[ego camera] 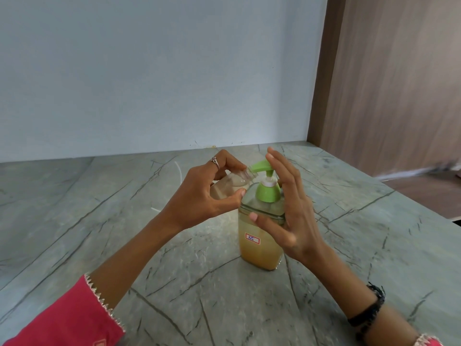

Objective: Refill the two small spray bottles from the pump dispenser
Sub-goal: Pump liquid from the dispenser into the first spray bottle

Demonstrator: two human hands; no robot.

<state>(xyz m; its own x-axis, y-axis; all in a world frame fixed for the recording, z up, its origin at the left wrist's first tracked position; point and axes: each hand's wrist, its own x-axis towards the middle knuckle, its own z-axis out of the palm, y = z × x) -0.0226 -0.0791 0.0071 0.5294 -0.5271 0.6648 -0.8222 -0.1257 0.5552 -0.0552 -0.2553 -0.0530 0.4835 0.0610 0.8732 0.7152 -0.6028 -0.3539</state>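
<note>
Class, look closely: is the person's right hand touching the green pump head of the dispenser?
Cannot tell. In the head view the right hand stands open beside the green pump head, its fingers overlapping the far side, so neither contact nor gap shows plainly.

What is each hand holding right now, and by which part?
The left hand grips the small clear bottle around its body, mouth tilted to the green pump spout. The right hand is open beside the dispenser, holding nothing.

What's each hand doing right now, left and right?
Left hand: grips a small clear bottle, its mouth tilted under the green pump spout.
Right hand: open, fingers straight, beside the pump dispenser, holding nothing.
</note>
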